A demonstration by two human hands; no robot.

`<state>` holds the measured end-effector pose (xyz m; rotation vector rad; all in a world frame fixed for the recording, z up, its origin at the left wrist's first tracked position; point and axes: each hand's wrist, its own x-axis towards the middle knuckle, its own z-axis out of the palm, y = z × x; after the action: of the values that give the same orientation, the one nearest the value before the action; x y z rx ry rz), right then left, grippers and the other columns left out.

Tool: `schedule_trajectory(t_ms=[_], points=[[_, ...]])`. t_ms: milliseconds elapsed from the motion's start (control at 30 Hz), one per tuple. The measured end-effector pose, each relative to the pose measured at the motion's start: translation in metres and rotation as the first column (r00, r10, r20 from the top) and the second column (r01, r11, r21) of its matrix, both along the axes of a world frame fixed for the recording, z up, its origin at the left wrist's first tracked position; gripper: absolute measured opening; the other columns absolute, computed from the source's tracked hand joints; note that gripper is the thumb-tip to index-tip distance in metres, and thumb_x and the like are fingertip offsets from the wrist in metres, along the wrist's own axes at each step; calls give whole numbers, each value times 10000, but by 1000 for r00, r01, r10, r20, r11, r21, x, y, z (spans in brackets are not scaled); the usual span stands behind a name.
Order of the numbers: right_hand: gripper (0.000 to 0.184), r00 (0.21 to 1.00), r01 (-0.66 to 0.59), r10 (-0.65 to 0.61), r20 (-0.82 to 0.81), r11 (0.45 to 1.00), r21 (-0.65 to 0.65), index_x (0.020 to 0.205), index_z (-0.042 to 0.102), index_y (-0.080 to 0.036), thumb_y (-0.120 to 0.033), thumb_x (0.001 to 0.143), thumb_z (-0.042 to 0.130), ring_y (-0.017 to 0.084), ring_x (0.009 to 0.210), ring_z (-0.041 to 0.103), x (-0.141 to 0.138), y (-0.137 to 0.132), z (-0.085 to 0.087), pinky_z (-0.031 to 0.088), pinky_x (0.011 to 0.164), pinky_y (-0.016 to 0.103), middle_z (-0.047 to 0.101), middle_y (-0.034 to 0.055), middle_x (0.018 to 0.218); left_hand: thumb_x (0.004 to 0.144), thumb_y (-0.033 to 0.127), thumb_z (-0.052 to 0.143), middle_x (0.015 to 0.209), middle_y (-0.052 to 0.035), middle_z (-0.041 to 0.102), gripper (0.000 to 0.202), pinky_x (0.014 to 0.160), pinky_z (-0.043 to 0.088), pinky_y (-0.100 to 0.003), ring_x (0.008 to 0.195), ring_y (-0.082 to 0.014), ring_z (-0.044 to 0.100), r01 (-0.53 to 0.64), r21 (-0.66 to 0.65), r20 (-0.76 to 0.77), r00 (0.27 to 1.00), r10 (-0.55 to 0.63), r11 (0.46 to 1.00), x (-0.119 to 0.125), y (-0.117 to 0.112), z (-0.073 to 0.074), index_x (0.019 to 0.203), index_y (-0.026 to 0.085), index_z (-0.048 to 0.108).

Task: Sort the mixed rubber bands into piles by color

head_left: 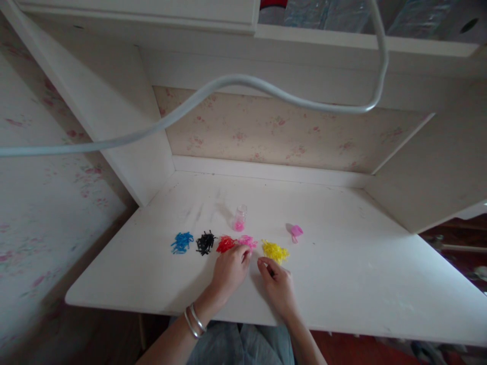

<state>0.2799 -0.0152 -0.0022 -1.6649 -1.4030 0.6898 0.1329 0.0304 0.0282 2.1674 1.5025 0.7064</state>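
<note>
My left hand [232, 266] is at the front edge of the pink pile [247, 242] of small bands, its fingers closed in a pinch. What they grip, if anything, is too small to see. My right hand [277, 284], with thumb and index finger pressed together, rests just in front of the yellow pile [274, 251]; anything between the tips cannot be made out. Left of the pink pile lie a red pile [225, 244], a black pile [206, 243] and a blue pile [182, 243]. A small clear bottle [241, 215] behind them holds pink pieces at its bottom.
A pink cap-like piece [296, 232] lies right of the bottle on the white desk [353, 274]. White panels rise on both sides, with a shelf [365, 40] above. A pale cable [243, 79] hangs across the upper view.
</note>
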Motion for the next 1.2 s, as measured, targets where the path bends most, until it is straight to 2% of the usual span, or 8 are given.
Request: schedule_trajectory(t_ms=[200,367,533,800,1000,1200], points=[[422,1000,-6,6,0,1000,-1,912,722,-169,-503,857,471,122,519,501,-1,1,-1,368,538,217,629,13,614,893,230,445,931,-35,690,187,772,465,-262,864,-149,628,-2,36,64,998,0,999,-3,1,1,908,221,631],[444,1000,-2,2,7,1000,6,910,729,-164,-521,851,472,117,498,474,0,1,-2,346,508,211,580,-1,560,876,220,464,886,-40,699,183,767,476,-276,815,-154,636,3,-20,145,989,0,1000,-4,3,-2,900,210,646],[472,997,-33,33,71,999,0,1064,700,-175,-535,860,473,109,481,459,-3,1,1,333,503,204,531,-27,517,879,241,468,848,-47,710,199,736,489,-287,780,-167,651,23,-78,213,977,-6,997,-3,4,-8,918,206,660],[443,976,-42,52,212,998,-51,1095,685,-233,-521,893,416,123,525,542,-6,4,4,346,514,206,653,8,630,881,273,473,878,-44,709,200,733,494,-266,810,-159,652,70,-100,319,947,-35,993,-1,3,-11,905,194,655],[378,952,-61,80,296,995,-75,1037,694,-272,-460,908,392,162,664,632,-6,5,1,394,598,230,716,32,798,875,266,475,918,-48,703,199,766,496,-266,852,-152,642,61,-117,386,923,-11,991,-2,5,-12,905,190,656],[349,926,-36,69,371,995,-95,1071,679,-276,-418,896,413,158,659,637,-6,5,2,380,576,226,716,23,776,874,310,474,897,-46,704,217,766,504,-277,835,-157,647,63,-182,462,886,29,981,-5,7,-11,885,178,646]])
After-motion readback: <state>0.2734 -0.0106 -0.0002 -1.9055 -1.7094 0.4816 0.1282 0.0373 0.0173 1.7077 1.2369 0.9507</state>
